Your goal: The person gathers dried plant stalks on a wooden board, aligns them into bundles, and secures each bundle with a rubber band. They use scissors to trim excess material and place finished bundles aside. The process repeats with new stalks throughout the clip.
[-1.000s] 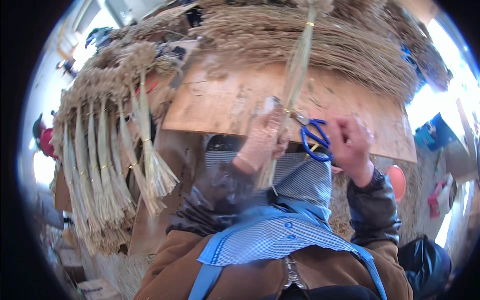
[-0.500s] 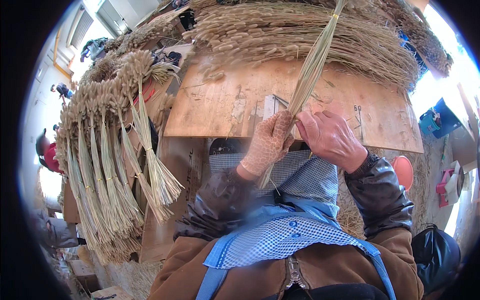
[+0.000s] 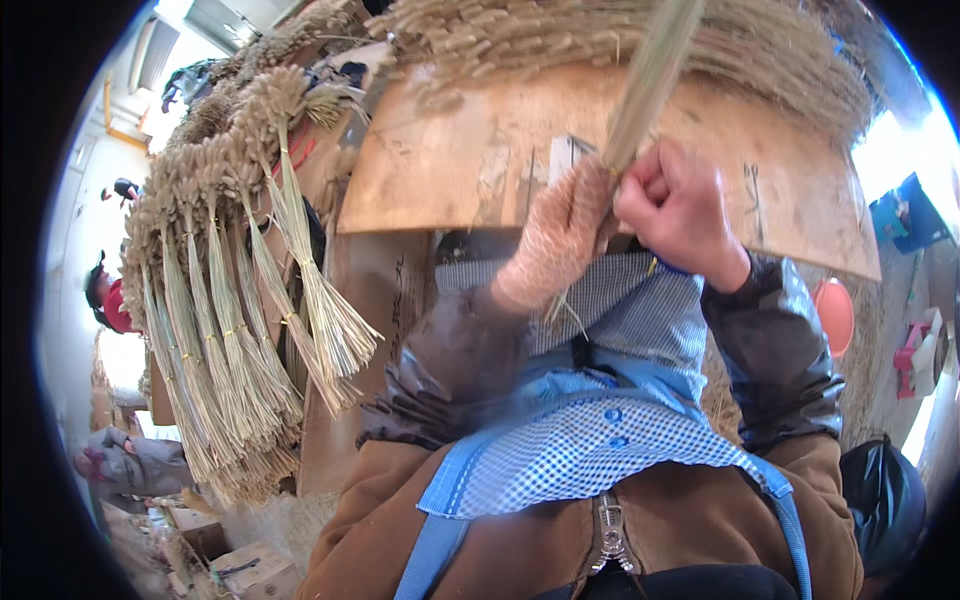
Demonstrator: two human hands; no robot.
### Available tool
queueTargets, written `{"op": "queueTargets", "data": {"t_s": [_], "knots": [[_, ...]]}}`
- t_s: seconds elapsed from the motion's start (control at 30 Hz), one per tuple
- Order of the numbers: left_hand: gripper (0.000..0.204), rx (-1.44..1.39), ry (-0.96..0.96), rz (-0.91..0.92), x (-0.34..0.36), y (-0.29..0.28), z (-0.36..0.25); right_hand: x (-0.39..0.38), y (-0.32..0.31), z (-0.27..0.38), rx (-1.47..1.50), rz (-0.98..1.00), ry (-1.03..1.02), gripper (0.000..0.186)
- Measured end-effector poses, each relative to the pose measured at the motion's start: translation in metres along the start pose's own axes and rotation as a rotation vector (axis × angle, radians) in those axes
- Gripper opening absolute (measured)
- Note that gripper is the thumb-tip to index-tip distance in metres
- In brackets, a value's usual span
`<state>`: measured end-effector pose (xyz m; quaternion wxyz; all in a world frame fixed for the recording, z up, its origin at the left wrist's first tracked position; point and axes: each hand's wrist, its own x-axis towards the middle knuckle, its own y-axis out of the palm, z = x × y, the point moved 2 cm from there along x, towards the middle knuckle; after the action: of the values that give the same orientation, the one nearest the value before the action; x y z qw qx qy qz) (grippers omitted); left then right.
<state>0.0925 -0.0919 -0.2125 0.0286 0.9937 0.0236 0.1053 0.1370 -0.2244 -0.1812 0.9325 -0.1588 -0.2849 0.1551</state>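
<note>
A long bundle of dried grass stems (image 3: pixel 648 95) slants up from my left hand (image 3: pixel 562 232), which wears a tan patterned glove and is closed round its lower part. The cut stem ends (image 3: pixel 556 304) poke out below the glove. My right hand (image 3: pixel 682 205), bare and slightly blurred, is curled closed right beside the bundle at glove height. A bit of yellow shows on the stems between the hands. What the right fingers pinch, if anything, is hidden. Small yellow and blue bits show under the right hand.
A wooden board (image 3: pixel 450 165) lies in front, with a heap of fluffy grass heads (image 3: pixel 500 40) along its far side. Several tied bundles (image 3: pixel 225 330) lie at the left. A metal bracket (image 3: pixel 568 155) sits on the board. To the right are a pink basin (image 3: pixel 832 317) and a black bag (image 3: pixel 880 505).
My right hand has turned and curled into a tighter fist, rising a little beside the bundle. The left hand still grips the stems. The whole view has shifted slightly.
</note>
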Motion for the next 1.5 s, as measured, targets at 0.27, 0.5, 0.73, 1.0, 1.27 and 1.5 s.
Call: {"op": "queueTargets", "data": {"t_s": [0.27, 0.5, 0.73, 1.0, 1.27, 1.5], "knots": [[0.029, -0.215, -0.207, -0.047, 0.004, 0.001, -0.001, 0.017, 0.009, 0.003, 0.382, 0.028, 0.315, 0.018], [0.038, 0.014, 0.002, -0.079, 0.015, 0.004, -0.003, 0.017, 0.008, 0.0, 0.808, 0.02, 0.464, 0.014], [0.034, -0.171, -0.252, -0.198, 0.013, -0.002, -0.002, 0.02, 0.007, -0.007, 0.813, 0.184, 0.517, 0.019], [0.036, -0.52, -0.151, -0.382, 0.031, -0.044, -0.012, -0.055, 0.036, 0.039, -0.12, 0.193, 0.089, 0.039], [0.034, -0.512, -0.143, -0.431, 0.026, -0.056, -0.02, -0.077, 0.048, 0.039, -0.136, 0.234, -0.289, 0.011], [0.029, -0.502, -0.07, -0.45, 0.023, -0.048, -0.022, -0.063, 0.045, 0.042, -0.32, 0.187, -0.254, 0.007]]}}
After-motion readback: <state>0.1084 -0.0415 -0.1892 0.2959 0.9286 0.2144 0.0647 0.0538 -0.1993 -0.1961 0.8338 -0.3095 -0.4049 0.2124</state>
